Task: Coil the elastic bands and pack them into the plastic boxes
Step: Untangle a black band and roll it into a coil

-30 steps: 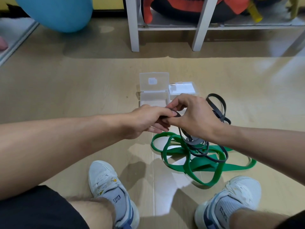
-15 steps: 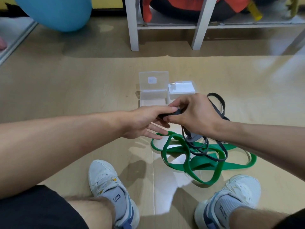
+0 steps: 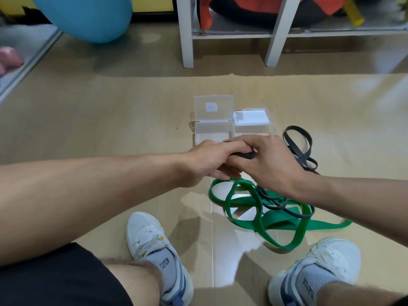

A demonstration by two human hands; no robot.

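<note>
A dark grey elastic band [image 3: 297, 142] lies in loose loops on the wooden floor, partly over a tangled green band [image 3: 260, 208]. My left hand [image 3: 209, 160] and my right hand [image 3: 269, 162] meet above the green band, and both pinch a small rolled end of the grey band [image 3: 245, 155] between fingers and thumb. Just beyond my hands stand two clear plastic boxes: the left one [image 3: 213, 129] has its lid raised, the right one [image 3: 251, 118] has its lid down. What is inside them is hidden.
A white shelf leg [image 3: 185, 32] and a second leg [image 3: 279, 29] stand at the back, with red and black gear on the shelf. A blue ball [image 3: 88, 16] sits at the back left. My two white shoes [image 3: 152, 244] [image 3: 326, 261] flank the bands.
Both hands have stayed joined on the grey band's end and drifted slightly upward and away. My left fingers have closed further over the roll. The loose grey loops shifted a little.
</note>
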